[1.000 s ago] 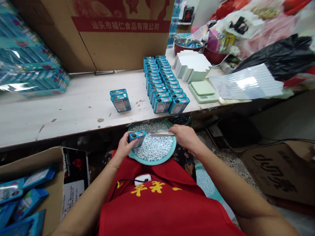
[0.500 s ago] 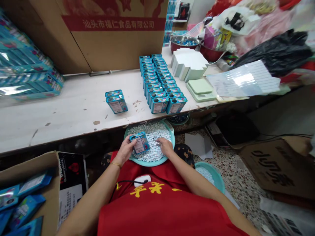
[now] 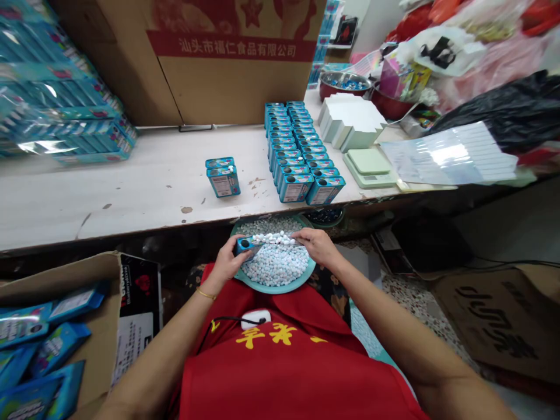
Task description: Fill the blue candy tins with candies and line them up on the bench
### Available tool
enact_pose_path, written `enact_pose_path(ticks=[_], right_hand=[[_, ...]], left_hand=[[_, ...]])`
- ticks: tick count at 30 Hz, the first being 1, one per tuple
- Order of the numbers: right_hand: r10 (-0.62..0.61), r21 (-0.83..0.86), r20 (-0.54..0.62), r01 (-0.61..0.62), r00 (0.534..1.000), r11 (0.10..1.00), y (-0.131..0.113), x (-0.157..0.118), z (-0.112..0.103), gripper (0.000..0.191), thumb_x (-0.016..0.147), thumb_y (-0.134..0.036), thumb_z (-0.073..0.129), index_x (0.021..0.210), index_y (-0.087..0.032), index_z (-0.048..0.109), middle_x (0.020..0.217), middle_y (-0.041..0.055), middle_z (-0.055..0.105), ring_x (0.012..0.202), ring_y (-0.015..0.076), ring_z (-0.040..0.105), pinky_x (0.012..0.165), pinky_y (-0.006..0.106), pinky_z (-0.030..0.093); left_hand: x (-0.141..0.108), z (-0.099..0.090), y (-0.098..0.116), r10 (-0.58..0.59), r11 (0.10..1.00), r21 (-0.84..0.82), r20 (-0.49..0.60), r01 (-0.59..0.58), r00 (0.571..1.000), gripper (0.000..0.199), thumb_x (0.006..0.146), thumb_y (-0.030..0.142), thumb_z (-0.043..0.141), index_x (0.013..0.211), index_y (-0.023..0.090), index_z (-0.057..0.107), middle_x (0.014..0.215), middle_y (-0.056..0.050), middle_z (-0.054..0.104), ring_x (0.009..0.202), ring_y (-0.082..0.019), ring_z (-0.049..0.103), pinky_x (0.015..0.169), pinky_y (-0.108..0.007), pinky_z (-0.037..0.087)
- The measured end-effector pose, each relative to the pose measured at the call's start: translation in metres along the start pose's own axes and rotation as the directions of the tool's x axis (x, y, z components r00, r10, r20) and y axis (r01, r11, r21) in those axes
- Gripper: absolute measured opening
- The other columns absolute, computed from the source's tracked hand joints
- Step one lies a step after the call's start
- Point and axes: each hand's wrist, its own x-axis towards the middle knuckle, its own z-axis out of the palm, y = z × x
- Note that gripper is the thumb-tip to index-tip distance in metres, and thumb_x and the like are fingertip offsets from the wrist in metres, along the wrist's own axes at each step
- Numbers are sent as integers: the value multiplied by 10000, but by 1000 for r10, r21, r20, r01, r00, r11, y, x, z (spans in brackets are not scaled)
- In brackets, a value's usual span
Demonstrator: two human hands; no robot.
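The left hand [image 3: 226,261] was closed around a blue tin [image 3: 244,251], its fingers on the left end and the thumb along the near side. The tin was over the left part of a turquoise basin [image 3: 273,289] full of small white pellets [image 3: 280,265], at the near edge of the worktop [image 3: 170,192]. The right hand [image 3: 321,246] pinched the right end of a slim tool [image 3: 292,241], mostly hidden beneath a heaped row of pellets. The row's left end reached the right part of the tin's top; whether the tool touched the tin could not be told.

On the worktop, a pair of blue tins [image 3: 224,182] stood upright, one behind the other, with white pellets on the nearer one's top. To their right, two long rows of upright tins [image 3: 294,188] ran from the near edge towards the far side, close beside each other. Further right were a stack of white card [image 3: 352,114] and, nearer, a pale green scale [image 3: 370,163]. A large cardboard box [image 3: 236,87] stood at the far side, with plastic-wrapped blue packs [image 3: 83,111] to the left. At the near left, an open carton [image 3: 102,309] held more blue packages [image 3: 61,347].
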Motion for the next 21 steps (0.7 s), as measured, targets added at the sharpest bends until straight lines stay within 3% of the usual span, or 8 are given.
enact_pose_path(ticks=[3,7,10,14,17,21], right_hand=[[-16,-199,93,34,996,979,-24,5,-16,287,816,-181,443,944,-269,685,960,6,671,900,165,586,743,247,430],[29,-475,224,83,974,876,-56,9,-30,346,765,-108,423,936,-266,679,931,47,657,880,205,592,705,280,420],[65,-555,291,114,954,824,-80,12,-35,319,733,-89,421,878,-213,676,920,91,644,847,237,599,680,310,419],[60,-583,299,132,952,802,-98,13,-40,300,774,-112,390,895,-182,655,934,117,632,827,233,600,684,316,415],[53,-582,231,94,972,808,-82,4,-48,320,781,-104,389,941,-230,636,946,72,628,837,204,597,661,276,402],[155,-587,136,-46,979,808,-18,-21,-43,318,817,-134,380,974,-280,616,951,36,624,833,179,591,632,250,383]], left_hand=[[2,10,4,37,998,48,34,-39,999,391,651,290,641,1022,196,556,924,-30,602,849,-186,550,812,-306,414],[3,16,6,69,993,91,67,-75,995,388,672,274,620,1047,209,551,972,-32,605,891,-192,551,828,-300,401],[3,17,7,81,990,111,84,-90,993,385,678,252,606,1057,215,546,975,-29,604,894,-192,552,825,-299,399],[3,17,10,54,994,94,65,-60,996,379,666,245,612,1038,215,548,929,-20,607,855,-183,556,806,-294,407],[3,11,8,26,999,18,27,-26,999,385,643,265,643,1014,204,558,905,-19,603,837,-178,555,810,-297,410],[2,-1,-7,-91,976,-201,-21,85,996,427,629,292,676,1019,189,538,935,-30,592,880,-179,554,830,-316,422]])
